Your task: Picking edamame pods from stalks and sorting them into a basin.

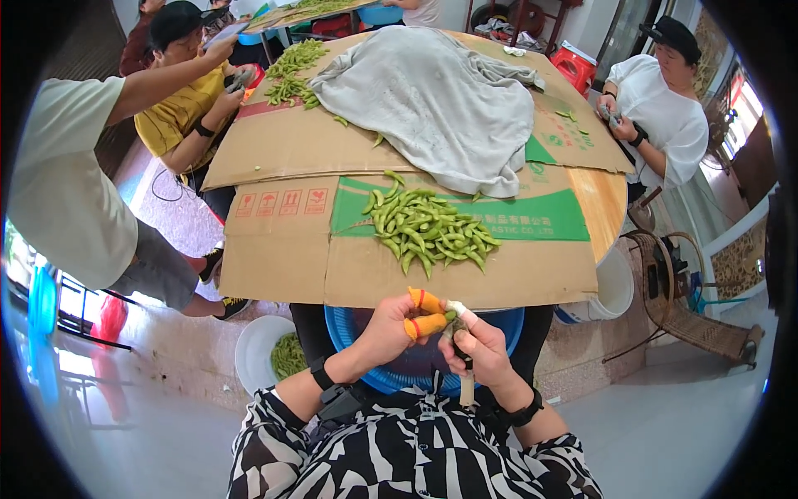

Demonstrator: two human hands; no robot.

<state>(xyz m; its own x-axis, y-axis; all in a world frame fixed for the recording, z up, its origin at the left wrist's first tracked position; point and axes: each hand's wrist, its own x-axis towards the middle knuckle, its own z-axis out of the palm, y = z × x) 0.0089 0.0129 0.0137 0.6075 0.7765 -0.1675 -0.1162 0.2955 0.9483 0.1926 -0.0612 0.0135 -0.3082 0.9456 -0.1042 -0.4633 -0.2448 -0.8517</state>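
Over the blue basin in front of my lap, both hands work close together. My left hand wears orange covers with red bands on its thumb and a finger, and pinches a green soybean pod. Touching that pod is my right hand, closed around a small hand tool with a dark part and a pale handle end. The tool's working end is mostly hidden by my fingers. White wrap covers one right fingertip. Beyond my hands a pile of green pods lies on the cardboard.
A grey cloth covers a mound mid-table. More pods lie at the far left. A white tub with pods stands lower left, a white bucket right. People sit both sides; one stands at left. A wicker chair is right.
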